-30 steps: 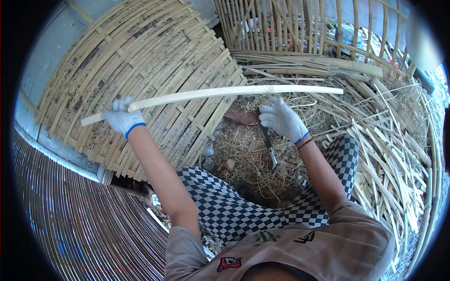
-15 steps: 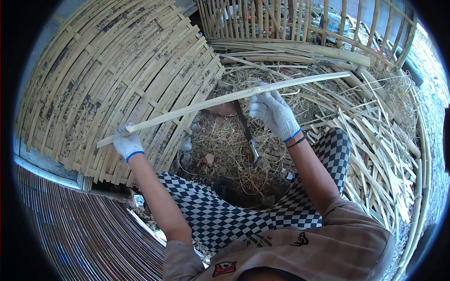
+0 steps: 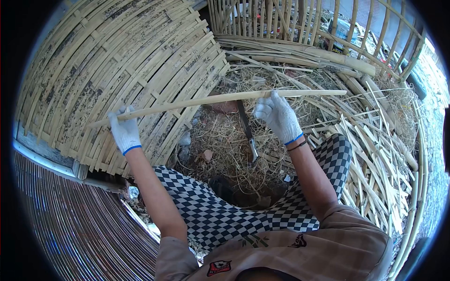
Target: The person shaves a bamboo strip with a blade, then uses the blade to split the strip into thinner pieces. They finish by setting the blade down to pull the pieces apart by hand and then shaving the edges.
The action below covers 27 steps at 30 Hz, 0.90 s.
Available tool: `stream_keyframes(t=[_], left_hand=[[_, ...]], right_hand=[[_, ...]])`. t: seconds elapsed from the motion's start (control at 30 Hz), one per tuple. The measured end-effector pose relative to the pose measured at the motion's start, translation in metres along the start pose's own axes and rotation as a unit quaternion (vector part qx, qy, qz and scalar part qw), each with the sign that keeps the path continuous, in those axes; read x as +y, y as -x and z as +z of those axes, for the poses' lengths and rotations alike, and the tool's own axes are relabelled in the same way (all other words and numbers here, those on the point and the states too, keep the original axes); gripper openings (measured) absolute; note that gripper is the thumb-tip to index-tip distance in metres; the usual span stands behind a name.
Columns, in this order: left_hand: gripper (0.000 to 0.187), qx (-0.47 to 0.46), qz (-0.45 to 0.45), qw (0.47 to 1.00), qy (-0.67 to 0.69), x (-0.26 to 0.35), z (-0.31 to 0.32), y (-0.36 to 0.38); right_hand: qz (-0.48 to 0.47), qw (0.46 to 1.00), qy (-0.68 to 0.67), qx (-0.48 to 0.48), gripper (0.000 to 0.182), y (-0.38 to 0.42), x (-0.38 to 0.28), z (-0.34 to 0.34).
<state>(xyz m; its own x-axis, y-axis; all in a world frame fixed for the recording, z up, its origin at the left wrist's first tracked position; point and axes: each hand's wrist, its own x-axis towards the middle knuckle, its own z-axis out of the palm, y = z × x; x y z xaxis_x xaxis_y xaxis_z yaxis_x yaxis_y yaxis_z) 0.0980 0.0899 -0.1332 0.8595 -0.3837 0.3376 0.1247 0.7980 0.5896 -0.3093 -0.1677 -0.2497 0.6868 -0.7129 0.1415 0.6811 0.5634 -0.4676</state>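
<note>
A long, pale bamboo strip (image 3: 206,100) stretches across in front of me, held up off the ground. Near its left end, my left hand (image 3: 125,132), in a white knitted glove with a blue cuff, is closed round it. My right hand (image 3: 277,117), gloved the same way, pinches the strip right of its middle with thumb and fingertips. Below the strip a knife (image 3: 248,133) with a dark blade and a metallic handle lies on the shavings, between my two arms. My legs in checkered trousers are spread on either side.
A woven bamboo panel (image 3: 136,70) fills the upper left. Split bamboo strips (image 3: 375,164) are heaped on the right. Bamboo poles (image 3: 337,58) lie in front of a slatted bamboo fence (image 3: 272,18). Shavings (image 3: 220,140) cover the ground, with small stones among them.
The strip has turned, its right end lower and its left end higher. My left hand has moved up and its grip has shifted. My right hand has moved slightly along with the strip.
</note>
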Motion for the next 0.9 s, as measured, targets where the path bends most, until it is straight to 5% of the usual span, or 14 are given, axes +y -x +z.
stream_keyframes(t=[0.1,0.3,0.37,0.4,0.5,0.6,0.73,0.83,0.9], left_hand=[[0.036,0.092,-0.005,0.991,0.097,0.000,0.053,0.030],[0.052,0.027,0.009,0.995,0.099,0.006,0.077,0.049],[0.060,-0.057,-0.001,0.991,0.117,0.009,0.054,0.034],[0.064,-0.098,-0.006,0.987,0.125,0.013,0.051,0.031],[0.069,-0.027,0.067,0.993,0.095,0.036,0.047,0.022],[0.072,-0.029,0.145,0.988,0.051,0.073,0.064,0.039],[0.069,-0.217,0.166,0.961,0.033,0.146,0.071,0.052],[0.064,-0.008,0.335,0.939,-0.084,0.155,0.154,0.089],[0.060,0.026,0.342,0.929,-0.136,0.167,0.205,0.096]], right_hand=[[0.010,1.000,-0.013,0.015,0.027,-0.001,0.004,-0.005],[0.026,0.999,-0.035,0.024,0.025,-0.003,0.008,-0.013],[0.033,0.999,-0.028,0.027,0.026,-0.006,0.011,-0.017],[0.041,0.998,0.028,0.034,0.027,-0.005,0.012,-0.015],[0.058,0.974,0.209,0.062,0.032,0.000,0.021,-0.007],[0.109,0.888,0.439,0.076,0.033,-0.002,0.047,-0.023],[0.038,0.592,0.803,0.054,0.045,-0.003,0.099,-0.085],[0.097,0.554,0.824,0.071,0.061,-0.002,0.123,-0.103],[0.147,0.531,0.832,0.069,0.068,-0.003,0.137,-0.115]])
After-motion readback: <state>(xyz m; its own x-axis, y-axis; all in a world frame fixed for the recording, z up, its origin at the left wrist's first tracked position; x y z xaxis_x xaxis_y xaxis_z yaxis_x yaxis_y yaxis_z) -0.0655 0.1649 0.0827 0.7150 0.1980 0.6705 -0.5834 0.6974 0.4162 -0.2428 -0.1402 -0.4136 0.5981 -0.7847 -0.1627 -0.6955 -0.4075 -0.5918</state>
